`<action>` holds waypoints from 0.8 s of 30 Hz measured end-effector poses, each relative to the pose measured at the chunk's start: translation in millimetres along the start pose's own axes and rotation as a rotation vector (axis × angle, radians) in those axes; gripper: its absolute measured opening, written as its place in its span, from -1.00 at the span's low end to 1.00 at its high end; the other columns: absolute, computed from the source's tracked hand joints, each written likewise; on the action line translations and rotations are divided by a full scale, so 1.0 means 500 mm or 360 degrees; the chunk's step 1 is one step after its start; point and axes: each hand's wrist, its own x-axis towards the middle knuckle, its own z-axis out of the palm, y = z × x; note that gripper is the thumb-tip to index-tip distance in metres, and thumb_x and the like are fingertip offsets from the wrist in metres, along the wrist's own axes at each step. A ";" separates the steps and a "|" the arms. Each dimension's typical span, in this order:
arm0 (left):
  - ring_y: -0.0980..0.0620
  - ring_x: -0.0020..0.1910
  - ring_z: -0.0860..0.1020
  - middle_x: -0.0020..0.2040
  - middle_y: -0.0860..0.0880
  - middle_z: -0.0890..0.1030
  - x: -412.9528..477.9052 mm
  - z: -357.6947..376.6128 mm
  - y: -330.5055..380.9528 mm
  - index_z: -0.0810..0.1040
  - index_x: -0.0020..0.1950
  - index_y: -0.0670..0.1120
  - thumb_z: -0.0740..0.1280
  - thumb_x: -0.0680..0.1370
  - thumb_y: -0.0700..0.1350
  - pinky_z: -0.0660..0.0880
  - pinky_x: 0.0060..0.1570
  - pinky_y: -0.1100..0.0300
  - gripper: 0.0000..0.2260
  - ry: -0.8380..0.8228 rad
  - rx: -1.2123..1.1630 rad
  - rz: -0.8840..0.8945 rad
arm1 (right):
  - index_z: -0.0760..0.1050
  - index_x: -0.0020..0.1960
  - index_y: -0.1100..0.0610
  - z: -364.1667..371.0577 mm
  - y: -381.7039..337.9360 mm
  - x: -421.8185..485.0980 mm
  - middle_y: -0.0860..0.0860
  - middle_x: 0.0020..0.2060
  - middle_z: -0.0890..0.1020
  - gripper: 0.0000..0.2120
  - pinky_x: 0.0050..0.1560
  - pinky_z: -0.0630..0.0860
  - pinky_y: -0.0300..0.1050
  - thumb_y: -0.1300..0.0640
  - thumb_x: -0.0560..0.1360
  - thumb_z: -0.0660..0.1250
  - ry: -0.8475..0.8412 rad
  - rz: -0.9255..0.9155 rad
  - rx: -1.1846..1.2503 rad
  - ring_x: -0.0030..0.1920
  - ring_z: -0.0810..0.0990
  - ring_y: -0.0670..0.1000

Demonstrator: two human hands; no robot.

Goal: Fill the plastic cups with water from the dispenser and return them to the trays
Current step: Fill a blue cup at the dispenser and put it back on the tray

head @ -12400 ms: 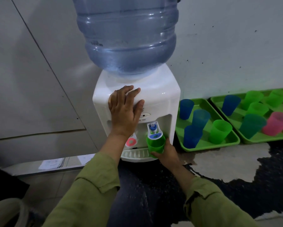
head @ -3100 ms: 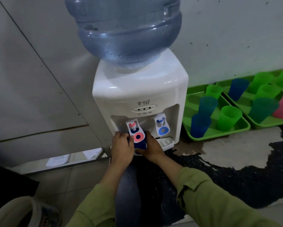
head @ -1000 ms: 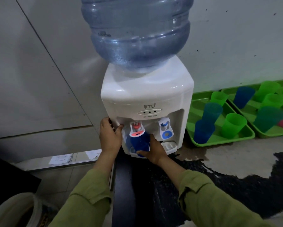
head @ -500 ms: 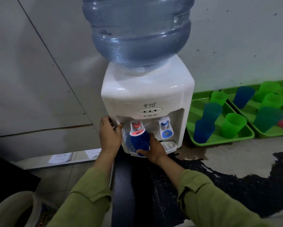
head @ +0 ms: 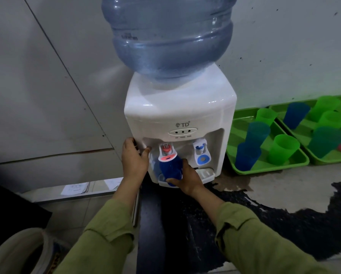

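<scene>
A white water dispenser (head: 180,111) with a big blue bottle (head: 169,36) stands against the wall. My right hand (head: 187,177) grips a dark blue plastic cup (head: 170,168) and presses it up against the red tap lever (head: 166,153). My left hand (head: 134,157) is braced on the dispenser's left front corner, fingers curled around the edge. The blue tap (head: 202,152) to the right is free. Two green trays, the near tray (head: 268,168) and the far tray (head: 323,159), hold several blue, green and pink cups.
The dark counter (head: 284,224) carries a pale worn patch in front of the trays. A drip tray (head: 205,174) sticks out under the taps. Lower left, beyond the counter edge, lie a pale round container (head: 17,252) and papers (head: 74,188) on a ledge.
Over the last second almost nothing moved: the right hand keeps the blue cup at the red tap and the left hand stays on the dispenser. Earlier, a green cup was at the blue tap.
</scene>
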 end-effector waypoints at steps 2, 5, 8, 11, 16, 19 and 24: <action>0.07 -0.02 0.49 0.08 -0.07 0.51 -0.003 -0.004 0.002 0.42 0.12 -0.14 0.40 0.47 -0.21 0.41 -0.12 0.35 -0.72 -0.0016 -0.0016 -0.0004 | 0.21 0.34 0.15 0.001 0.001 -0.001 0.09 0.30 0.46 -0.29 0.28 0.40 -0.04 0.02 0.34 0.50 0.0001 -0.0005 0.0001 0.28 0.46 0.10; 0.10 0.00 0.50 0.09 -0.03 0.53 -0.014 -0.012 -0.002 0.45 0.16 -0.12 0.38 0.50 -0.16 0.37 -0.22 0.53 -0.74 -0.0024 -0.0019 -0.0007 | 0.21 0.33 0.16 0.001 0.001 -0.002 0.10 0.29 0.46 -0.29 0.27 0.41 -0.02 0.01 0.34 0.51 -0.0004 -0.0003 0.0000 0.27 0.46 0.11; 0.04 0.02 0.53 0.09 -0.06 0.54 -0.029 -0.019 -0.005 0.45 0.13 -0.12 0.40 0.49 -0.08 0.49 -0.03 0.25 -0.72 0.0022 -0.0005 -0.0083 | 0.22 0.31 0.17 0.002 0.001 -0.003 0.11 0.27 0.47 -0.29 0.24 0.43 -0.01 0.01 0.33 0.51 0.0003 -0.0003 0.0011 0.26 0.47 0.13; 0.03 -0.07 0.50 -0.01 -0.02 0.48 -0.046 -0.023 0.003 0.40 0.01 -0.07 0.39 0.47 0.00 0.48 -0.10 0.13 -0.75 0.0124 0.0166 -0.0101 | 0.23 0.30 0.17 0.003 -0.001 -0.003 0.12 0.26 0.48 -0.29 0.22 0.43 -0.05 0.00 0.32 0.52 0.0016 0.0005 0.0007 0.25 0.48 0.13; 0.03 -0.19 0.54 -0.17 -0.02 0.59 -0.057 -0.020 0.028 0.51 -0.13 -0.01 0.21 0.55 0.14 0.46 -0.18 0.14 -0.75 -0.0290 0.0194 -0.0253 | 0.21 0.32 0.15 0.004 -0.002 0.000 0.11 0.30 0.45 -0.28 0.30 0.40 -0.03 0.00 0.32 0.51 0.0010 0.0028 -0.0045 0.28 0.45 0.12; -0.04 -0.24 0.52 -0.28 -0.04 0.56 -0.053 -0.018 0.050 0.53 -0.21 -0.04 0.19 0.56 0.14 0.46 -0.09 0.08 -0.69 -0.0547 0.0102 -0.0375 | 0.20 0.33 0.14 0.007 -0.001 0.001 0.10 0.32 0.43 -0.28 0.33 0.37 -0.03 0.00 0.33 0.51 0.0004 0.0033 -0.0055 0.31 0.43 0.11; 0.02 -0.45 0.46 -0.41 -0.04 0.47 -0.048 -0.009 0.070 0.43 -0.30 -0.06 0.20 0.59 -0.01 0.41 -0.38 0.24 -0.72 -0.0691 -0.0015 -0.0487 | 0.20 0.34 0.14 0.007 0.000 0.004 0.10 0.33 0.43 -0.28 0.35 0.37 0.00 0.01 0.34 0.50 -0.0008 0.0043 -0.0079 0.31 0.43 0.10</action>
